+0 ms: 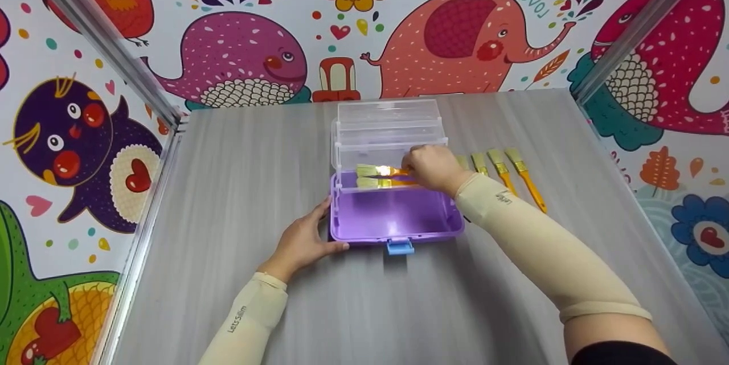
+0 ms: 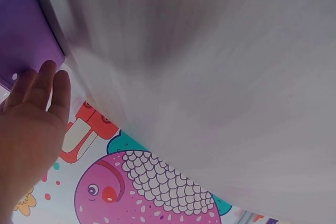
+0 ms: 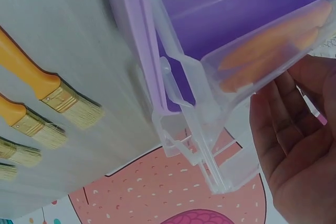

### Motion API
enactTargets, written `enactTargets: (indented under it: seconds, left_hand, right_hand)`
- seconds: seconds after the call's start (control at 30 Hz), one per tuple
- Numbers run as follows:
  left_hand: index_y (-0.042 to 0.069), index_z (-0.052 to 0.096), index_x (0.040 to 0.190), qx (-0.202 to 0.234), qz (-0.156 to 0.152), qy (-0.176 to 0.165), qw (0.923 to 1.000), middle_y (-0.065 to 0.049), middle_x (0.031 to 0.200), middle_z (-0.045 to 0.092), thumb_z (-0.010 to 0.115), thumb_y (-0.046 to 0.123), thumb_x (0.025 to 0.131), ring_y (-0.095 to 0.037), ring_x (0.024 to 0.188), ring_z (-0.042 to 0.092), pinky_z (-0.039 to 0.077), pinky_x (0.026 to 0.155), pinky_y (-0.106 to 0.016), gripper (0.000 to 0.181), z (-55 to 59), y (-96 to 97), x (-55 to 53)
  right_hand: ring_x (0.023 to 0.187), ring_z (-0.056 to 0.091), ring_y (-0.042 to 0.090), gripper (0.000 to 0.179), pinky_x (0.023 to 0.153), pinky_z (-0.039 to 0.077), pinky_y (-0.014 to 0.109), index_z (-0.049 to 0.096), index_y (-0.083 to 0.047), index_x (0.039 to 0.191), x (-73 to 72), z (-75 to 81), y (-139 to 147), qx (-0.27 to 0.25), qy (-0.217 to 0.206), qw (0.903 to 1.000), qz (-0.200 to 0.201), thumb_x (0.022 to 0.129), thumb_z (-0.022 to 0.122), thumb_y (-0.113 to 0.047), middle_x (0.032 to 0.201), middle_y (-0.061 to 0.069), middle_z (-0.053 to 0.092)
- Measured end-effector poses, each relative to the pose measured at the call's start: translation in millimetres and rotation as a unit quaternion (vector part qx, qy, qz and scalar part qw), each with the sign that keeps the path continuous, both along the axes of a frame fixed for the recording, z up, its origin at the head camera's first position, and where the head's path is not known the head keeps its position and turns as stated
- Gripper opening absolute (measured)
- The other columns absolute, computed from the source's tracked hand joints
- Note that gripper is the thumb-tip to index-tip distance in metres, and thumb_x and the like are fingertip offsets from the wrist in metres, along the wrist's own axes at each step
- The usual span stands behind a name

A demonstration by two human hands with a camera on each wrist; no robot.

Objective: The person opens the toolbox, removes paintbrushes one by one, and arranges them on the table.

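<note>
A purple box (image 1: 398,235) with a blue latch (image 1: 400,247) stands opened on the table, its clear tiered trays (image 1: 390,109) raised at the back. Two flat paintbrushes (image 1: 373,170) with orange handles lie side by side at the lowest clear tray, bristles to the left. My right hand (image 1: 435,168) reaches over that tray and pinches the rear brush by its handle; the fingertips are partly hidden. Through the clear tray, the orange handles (image 3: 278,38) show in the right wrist view. With fingers extended along its left side, my left hand (image 1: 304,240) steadies the box, thumb at the front corner.
To the right of the box, several more paintbrushes (image 1: 532,185) lie in a row on the grey table (image 1: 239,183), bristles toward the back. A printed wall (image 1: 364,29) and metal posts (image 1: 114,35) border the table.
</note>
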State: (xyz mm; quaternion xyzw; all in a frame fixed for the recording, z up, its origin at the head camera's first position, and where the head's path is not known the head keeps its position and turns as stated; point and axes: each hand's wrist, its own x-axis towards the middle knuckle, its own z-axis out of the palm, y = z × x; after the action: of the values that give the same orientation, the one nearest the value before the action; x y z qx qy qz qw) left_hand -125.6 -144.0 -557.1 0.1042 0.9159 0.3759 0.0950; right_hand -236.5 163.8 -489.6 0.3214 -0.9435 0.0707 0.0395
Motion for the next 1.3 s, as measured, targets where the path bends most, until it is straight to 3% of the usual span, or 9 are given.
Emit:
enactTargets:
  seconds: [0.57,0.83,1.3]
  left_hand:
    - [0.015,0.034,0.157,0.003,-0.005,0.01,0.9999,-0.009,0.145,0.053,0.092,0.046,0.065,-0.033,0.129,0.051,0.041,0.105,-0.049,0.112,-0.5,0.1,0.4]
    - [0.015,0.034,0.157,0.003,-0.007,0.008,0.9999,-0.01,0.145,0.053,0.092,0.045,0.066,-0.035,0.129,0.05,0.041,0.106,-0.05,0.112,0.0,0.9,0.3]
    - [0.015,0.035,0.156,0.005,-0.002,0.011,0.9999,-0.009,0.144,0.053,0.092,0.047,0.065,-0.035,0.129,0.051,0.041,0.105,-0.05,0.112,0.8,0.4,0.2]
  right_hand:
    - [0.077,0.068,0.027,0.01,0.07,0.057,0.045,0.078,-0.008,0.086,-2.7,-0.6,-1.0,-0.01,-0.04,0.9991,-0.011,0.084,0.072,0.0,0.083,0.006,0.071]
    - [0.078,0.068,0.027,0.009,0.068,0.057,0.044,0.077,-0.007,0.088,-0.8,3.6,-2.7,-0.003,-0.036,0.9993,-0.013,0.084,0.072,0.001,0.085,0.007,0.07]
    - [0.083,0.068,0.026,0.012,0.072,0.057,0.044,0.077,-0.009,0.095,-2.5,27.1,9.6,-0.032,-0.033,0.9988,-0.018,0.087,0.072,-0.001,0.092,0.005,0.07]
